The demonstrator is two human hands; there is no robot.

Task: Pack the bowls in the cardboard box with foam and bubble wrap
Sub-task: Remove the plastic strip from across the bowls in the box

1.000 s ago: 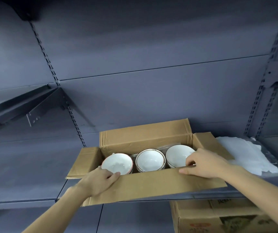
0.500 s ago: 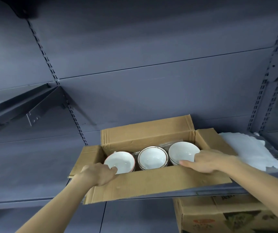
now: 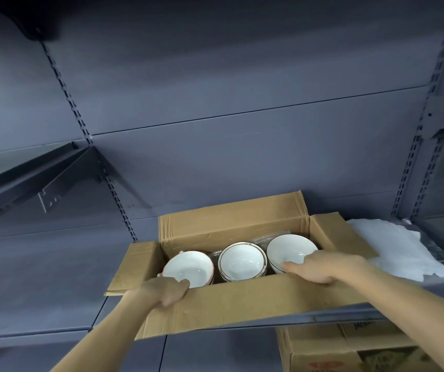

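Note:
An open cardboard box point(image 3: 231, 224) sits on a grey metal shelf with its flaps spread. Three white bowls stand in a row inside: a pink-rimmed one point(image 3: 186, 267) on the left, a gold-rimmed one point(image 3: 241, 260) in the middle and a dark-rimmed one point(image 3: 289, 251) on the right. Clear bubble wrap point(image 3: 262, 240) shows between and behind them. My left hand point(image 3: 165, 289) grips the top edge of the front flap by the left bowl. My right hand point(image 3: 323, 267) grips the same edge, fingers reaching over the right bowl's rim.
White foam sheets point(image 3: 398, 248) lie on the shelf right of the box. A printed cardboard carton point(image 3: 349, 347) sits on the level below. A dark shelf bracket point(image 3: 35, 181) juts out at the left. The grey back panel point(image 3: 215, 103) rises behind.
The view has shifted slightly. My left hand has curled tighter on the front flap edge. My right hand has slid forward over the right bowl's rim.

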